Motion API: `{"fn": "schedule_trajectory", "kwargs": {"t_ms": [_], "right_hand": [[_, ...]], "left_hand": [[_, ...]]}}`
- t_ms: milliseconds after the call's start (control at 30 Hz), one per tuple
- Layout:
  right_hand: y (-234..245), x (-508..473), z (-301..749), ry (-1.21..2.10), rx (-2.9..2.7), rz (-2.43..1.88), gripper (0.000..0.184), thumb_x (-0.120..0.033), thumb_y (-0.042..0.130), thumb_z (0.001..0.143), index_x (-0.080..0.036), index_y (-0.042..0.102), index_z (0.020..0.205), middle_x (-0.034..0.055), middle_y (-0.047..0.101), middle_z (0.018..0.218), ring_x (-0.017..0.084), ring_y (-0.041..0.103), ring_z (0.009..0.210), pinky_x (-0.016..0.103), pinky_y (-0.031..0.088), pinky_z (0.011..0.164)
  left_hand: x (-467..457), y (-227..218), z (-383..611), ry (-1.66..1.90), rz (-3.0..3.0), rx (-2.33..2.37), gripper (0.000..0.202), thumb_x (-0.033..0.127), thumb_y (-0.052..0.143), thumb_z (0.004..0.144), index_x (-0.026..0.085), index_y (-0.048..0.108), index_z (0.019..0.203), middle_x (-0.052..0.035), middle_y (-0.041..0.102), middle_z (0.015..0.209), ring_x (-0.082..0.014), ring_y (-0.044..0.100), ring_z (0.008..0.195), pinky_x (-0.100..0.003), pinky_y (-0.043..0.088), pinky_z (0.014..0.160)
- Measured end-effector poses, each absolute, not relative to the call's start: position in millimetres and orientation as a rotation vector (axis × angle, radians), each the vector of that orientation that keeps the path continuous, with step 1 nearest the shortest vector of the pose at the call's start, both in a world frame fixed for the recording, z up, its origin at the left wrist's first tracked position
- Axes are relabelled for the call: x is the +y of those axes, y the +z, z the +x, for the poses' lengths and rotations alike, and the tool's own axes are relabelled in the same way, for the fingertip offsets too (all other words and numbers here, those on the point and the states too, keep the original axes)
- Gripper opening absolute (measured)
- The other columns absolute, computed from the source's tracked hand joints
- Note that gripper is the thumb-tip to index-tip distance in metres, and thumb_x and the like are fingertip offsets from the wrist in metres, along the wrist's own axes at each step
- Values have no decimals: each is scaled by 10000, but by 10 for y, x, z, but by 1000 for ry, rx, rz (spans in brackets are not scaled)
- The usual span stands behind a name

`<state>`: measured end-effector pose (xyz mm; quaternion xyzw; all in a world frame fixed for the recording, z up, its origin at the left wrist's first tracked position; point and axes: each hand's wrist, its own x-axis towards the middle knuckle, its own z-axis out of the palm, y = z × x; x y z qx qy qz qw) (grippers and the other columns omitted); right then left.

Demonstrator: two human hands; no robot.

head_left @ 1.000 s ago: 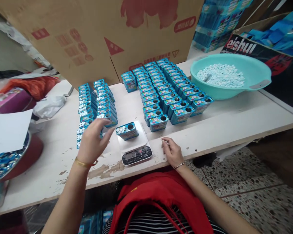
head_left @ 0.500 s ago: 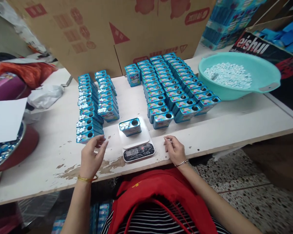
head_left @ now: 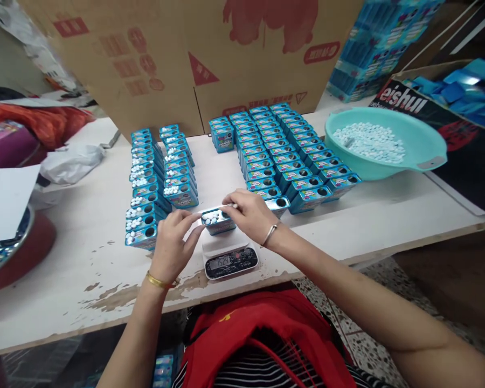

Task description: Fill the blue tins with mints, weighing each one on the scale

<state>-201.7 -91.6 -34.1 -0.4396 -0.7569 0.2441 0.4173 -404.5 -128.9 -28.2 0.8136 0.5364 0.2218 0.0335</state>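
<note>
A small blue tin (head_left: 215, 220) with white tablets on top stands on a white kitchen scale (head_left: 228, 253) near the table's front edge. My left hand (head_left: 172, 242) touches the tin's left end with its fingertips. My right hand (head_left: 250, 214) is on the tin's right end, fingers pinched on a thin pale tool held over the tin's opening. To the left stand two rows of tins (head_left: 157, 178) topped with tablets. To the right stand several rows of tins (head_left: 283, 151) with open round holes.
A teal basin (head_left: 420, 145) of white tablets sits at the right on the white table (head_left: 84, 269). A big cardboard box (head_left: 165, 59) stands behind the tins. Bags and a metal bowl of blue pieces (head_left: 0, 253) lie at the left. Stacked blue boxes (head_left: 380, 43) are at the back right.
Both hands moved from the table's front edge up to the tin on the scale. My right hand crossed over to the tin's right end with its thin tool.
</note>
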Motion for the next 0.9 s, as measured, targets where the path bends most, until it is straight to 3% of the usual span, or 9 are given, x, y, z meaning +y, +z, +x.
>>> {"fn": "schedule_trajectory", "kwargs": {"t_ms": [367,567,733,833,900], "right_hand": [[-329,-948,-1826,681,-1785,-1152,168,-244,520,876,-161,647,804,34,650,771,145,587,790,291,454,741],[-572,-1165,-1424,842,-1591,-1283,244,-366,528,865,-164,663,857,44,647,810,129,574,692,260,464,598],[-637,-1339,-1138,910,-1467,-1378,288,-404,547,847,-144,669,870,23,621,687,95,513,523,233,412,485],[-599,-1340,-831,806,-1437,-1443,254,-372,579,828,-145,680,880,20,644,692,72,486,482,231,402,487],[-535,-1259,-486,639,-1401,-1525,238,-348,608,807,-138,693,877,48,690,763,78,543,561,240,417,545]], "left_hand": [[-1190,-244,-3885,571,2584,1658,220,345,455,911,233,640,952,-37,624,914,-185,544,866,-337,298,720],[-1086,-223,-3730,546,2621,1624,211,312,439,917,205,621,924,-36,643,878,-183,561,855,-337,295,719],[-1054,-198,-3606,611,2593,1514,207,294,439,919,207,626,941,-17,648,865,-159,579,820,-325,309,715],[-1070,-145,-3637,715,2561,1556,218,288,435,920,209,630,978,-27,655,920,-166,591,883,-329,331,746],[-1106,-107,-3715,698,2545,1623,221,303,442,915,213,637,969,-32,657,929,-173,593,898,-330,340,748]]}}
